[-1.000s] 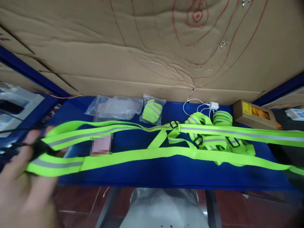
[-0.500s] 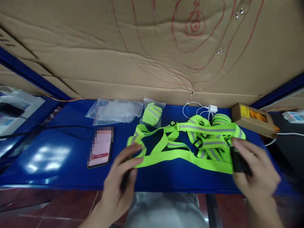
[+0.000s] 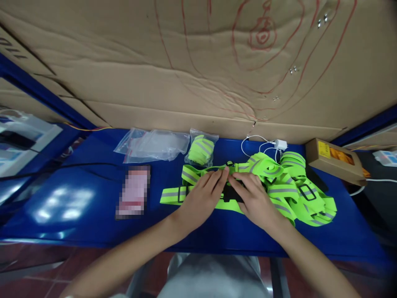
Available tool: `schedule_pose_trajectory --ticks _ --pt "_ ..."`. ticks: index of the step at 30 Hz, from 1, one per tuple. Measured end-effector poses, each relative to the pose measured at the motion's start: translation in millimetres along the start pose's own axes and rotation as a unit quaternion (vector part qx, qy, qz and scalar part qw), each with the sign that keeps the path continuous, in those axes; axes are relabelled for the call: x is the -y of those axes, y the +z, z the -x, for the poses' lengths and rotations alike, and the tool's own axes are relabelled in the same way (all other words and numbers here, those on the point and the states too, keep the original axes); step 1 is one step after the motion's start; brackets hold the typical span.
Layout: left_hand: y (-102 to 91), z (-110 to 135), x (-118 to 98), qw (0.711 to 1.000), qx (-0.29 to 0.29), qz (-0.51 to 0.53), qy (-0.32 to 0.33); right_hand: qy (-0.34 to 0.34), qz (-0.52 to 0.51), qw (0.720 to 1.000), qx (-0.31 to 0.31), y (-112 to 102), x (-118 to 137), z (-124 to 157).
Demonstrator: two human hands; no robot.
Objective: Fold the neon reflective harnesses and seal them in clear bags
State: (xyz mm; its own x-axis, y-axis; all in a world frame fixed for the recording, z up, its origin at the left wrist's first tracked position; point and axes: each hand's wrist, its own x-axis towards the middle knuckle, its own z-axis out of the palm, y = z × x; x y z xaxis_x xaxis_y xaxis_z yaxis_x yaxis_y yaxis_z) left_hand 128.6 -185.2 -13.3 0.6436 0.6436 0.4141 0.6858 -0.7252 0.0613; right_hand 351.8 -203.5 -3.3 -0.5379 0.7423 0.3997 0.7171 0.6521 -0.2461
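Neon-green reflective straps (image 3: 283, 190) with grey stripes and black buckles lie in a loose heap on the blue table. My left hand (image 3: 201, 198) and my right hand (image 3: 256, 196) meet at the middle, fingertips nearly touching. Both have their fingers bent down on a strap, with the thumbs largely hidden. Between and under them shows a black piece (image 3: 231, 193) of the strap, partly covered by the right fingers. A strap end (image 3: 169, 195) with a black slider buckle sticks out left of my left hand.
Behind the straps, a clear bag (image 3: 201, 151) holds a folded green strap, beside flat plastic bags (image 3: 155, 145). A phone (image 3: 134, 192) lies at left. A white charger (image 3: 281, 145) with cable and a cardboard box (image 3: 336, 161) stand at back right. A cardboard wall (image 3: 139, 82) rises behind.
My hands have come together from wide apart, bringing the black strap parts to the middle. The stretched strap has been drawn in, and the right side of the heap now spreads nearer the front.
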Motion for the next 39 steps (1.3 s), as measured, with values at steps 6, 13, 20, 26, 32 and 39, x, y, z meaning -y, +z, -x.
schedule_pose_trajectory --ticks 6,13,20,26,32,39 --pt "-2.6 1.2 6.7 1.0 -0.009 -0.019 -0.024 0.034 -0.008 0.999 -0.028 -0.6 -1.1 1.3" --pt "8.8 -4.9 -8.6 1.0 -0.01 0.0 -0.027 0.028 0.044 0.998 -0.028 16.0 12.4 -8.6" --pt "-14.5 -5.5 -1.0 0.981 0.032 0.183 -0.048 0.073 -0.134 0.988 -0.035 14.2 6.5 -6.3" --pt "-71.0 -9.2 15.9 0.941 0.049 0.323 -0.082 0.127 -0.425 0.893 -0.078 -38.9 19.9 -9.9" --pt "-99.7 -26.9 4.7 0.871 -0.047 0.48 -0.093 0.119 -0.573 0.811 -0.016 -75.6 26.9 -28.4" --pt "-95.1 -41.6 5.0 0.663 0.0 0.713 -0.229 0.137 -0.671 0.724 0.088 -67.5 -11.6 -41.3"
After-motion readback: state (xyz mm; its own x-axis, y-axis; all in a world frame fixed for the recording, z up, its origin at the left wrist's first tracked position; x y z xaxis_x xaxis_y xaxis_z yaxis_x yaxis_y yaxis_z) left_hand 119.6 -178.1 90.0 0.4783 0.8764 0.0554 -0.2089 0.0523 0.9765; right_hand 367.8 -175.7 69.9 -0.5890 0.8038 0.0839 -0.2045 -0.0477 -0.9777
